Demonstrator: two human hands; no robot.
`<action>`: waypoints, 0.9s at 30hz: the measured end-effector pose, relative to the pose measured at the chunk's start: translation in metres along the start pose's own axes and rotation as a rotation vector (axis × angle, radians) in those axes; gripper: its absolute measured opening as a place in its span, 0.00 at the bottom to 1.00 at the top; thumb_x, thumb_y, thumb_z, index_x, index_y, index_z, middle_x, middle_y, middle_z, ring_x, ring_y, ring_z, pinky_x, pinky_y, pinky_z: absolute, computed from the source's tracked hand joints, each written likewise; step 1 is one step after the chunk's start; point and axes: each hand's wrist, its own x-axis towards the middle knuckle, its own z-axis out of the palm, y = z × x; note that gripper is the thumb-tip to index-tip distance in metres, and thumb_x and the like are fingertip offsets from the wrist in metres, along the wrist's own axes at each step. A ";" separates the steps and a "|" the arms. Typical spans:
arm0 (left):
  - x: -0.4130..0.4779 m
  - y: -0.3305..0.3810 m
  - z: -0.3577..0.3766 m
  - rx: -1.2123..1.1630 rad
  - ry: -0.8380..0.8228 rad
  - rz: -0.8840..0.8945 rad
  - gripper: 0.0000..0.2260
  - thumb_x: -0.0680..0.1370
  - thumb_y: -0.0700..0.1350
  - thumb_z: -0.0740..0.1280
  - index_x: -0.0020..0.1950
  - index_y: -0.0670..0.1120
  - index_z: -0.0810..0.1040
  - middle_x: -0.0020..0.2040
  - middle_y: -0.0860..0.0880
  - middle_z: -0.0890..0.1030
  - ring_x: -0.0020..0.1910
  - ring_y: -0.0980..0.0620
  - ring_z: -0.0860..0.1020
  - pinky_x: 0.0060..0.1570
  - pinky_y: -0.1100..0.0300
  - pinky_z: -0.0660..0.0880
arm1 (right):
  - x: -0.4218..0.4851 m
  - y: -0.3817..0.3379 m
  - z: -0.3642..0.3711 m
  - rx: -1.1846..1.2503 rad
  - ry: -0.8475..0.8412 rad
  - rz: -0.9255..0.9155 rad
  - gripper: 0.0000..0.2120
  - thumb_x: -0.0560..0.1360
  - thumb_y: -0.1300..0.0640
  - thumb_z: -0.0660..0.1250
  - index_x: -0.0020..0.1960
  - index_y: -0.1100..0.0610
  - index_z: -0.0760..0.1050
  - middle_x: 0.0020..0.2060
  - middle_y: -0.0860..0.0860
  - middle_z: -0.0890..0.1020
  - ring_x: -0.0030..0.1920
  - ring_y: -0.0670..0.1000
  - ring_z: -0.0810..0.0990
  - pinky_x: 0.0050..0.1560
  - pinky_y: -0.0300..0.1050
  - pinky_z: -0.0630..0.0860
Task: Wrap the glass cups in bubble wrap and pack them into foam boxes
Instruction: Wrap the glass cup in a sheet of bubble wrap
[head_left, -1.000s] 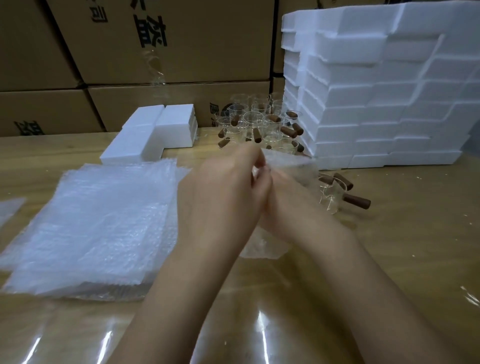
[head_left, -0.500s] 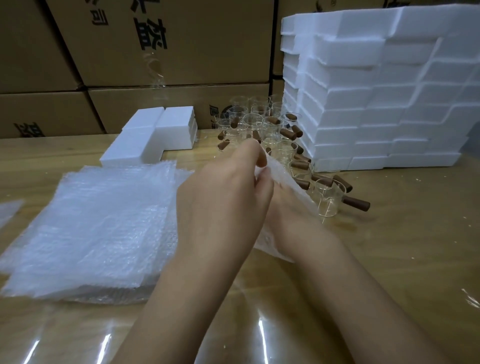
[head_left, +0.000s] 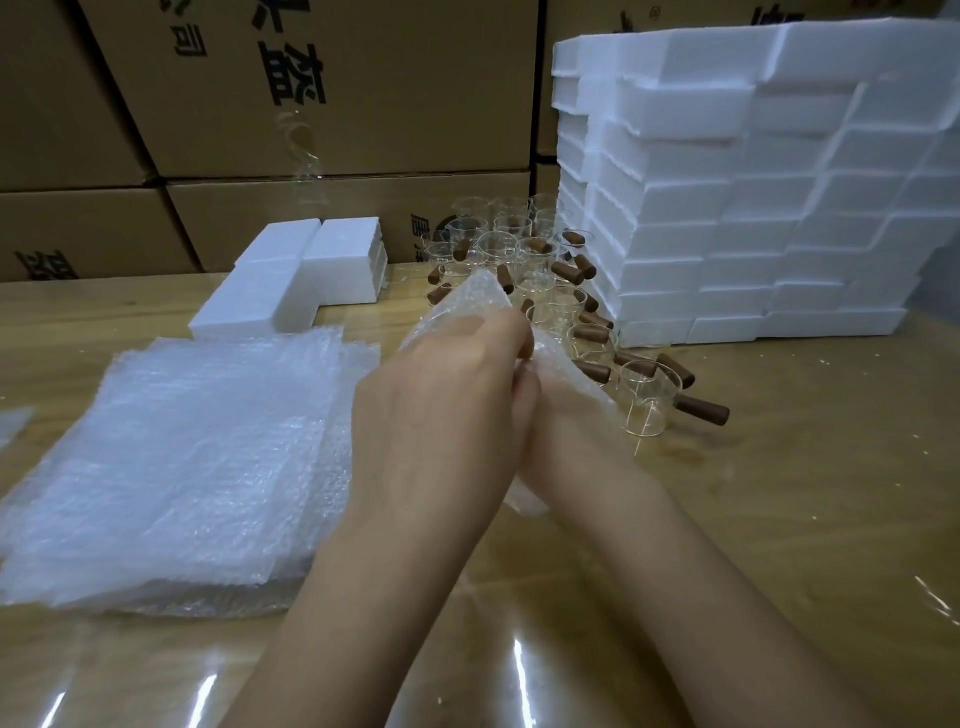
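Left hand (head_left: 441, 410) pinches bubble wrap (head_left: 467, 301); right hand (head_left: 563, 436) half hidden, grip we cannot tell. Glass cups (head_left: 535, 260) at 1 o'clock bare; we judge packing barely begun.

Glossy wooden table (head_left: 779, 519), matt white foam boxes (head_left: 727, 208), clear glass cups (head_left: 647, 397), translucent bubble wrap (head_left: 182, 441)

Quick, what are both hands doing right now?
Left hand: pinching the clear bubble wrap sheet.
Right hand: holding the same sheet; fingers mostly hidden.
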 end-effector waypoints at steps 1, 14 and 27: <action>-0.001 0.001 -0.001 -0.014 -0.002 0.013 0.01 0.75 0.45 0.69 0.45 0.49 0.79 0.33 0.52 0.77 0.33 0.47 0.75 0.26 0.60 0.65 | 0.000 0.000 -0.001 0.025 -0.023 0.014 0.09 0.80 0.58 0.53 0.42 0.50 0.64 0.33 0.44 0.67 0.36 0.48 0.70 0.35 0.39 0.64; 0.007 -0.022 0.001 0.088 0.082 -0.110 0.08 0.77 0.45 0.65 0.44 0.46 0.82 0.39 0.48 0.80 0.37 0.42 0.76 0.29 0.57 0.67 | -0.003 0.002 -0.020 -0.086 -0.211 -0.262 0.17 0.79 0.52 0.62 0.68 0.47 0.67 0.60 0.47 0.75 0.55 0.50 0.78 0.50 0.47 0.75; 0.012 -0.041 0.012 -0.013 0.126 -0.172 0.08 0.79 0.50 0.66 0.47 0.50 0.83 0.35 0.52 0.79 0.34 0.48 0.76 0.29 0.62 0.67 | -0.001 0.082 -0.041 -0.019 -0.393 0.448 0.18 0.76 0.44 0.64 0.48 0.60 0.75 0.42 0.55 0.82 0.40 0.55 0.83 0.43 0.49 0.82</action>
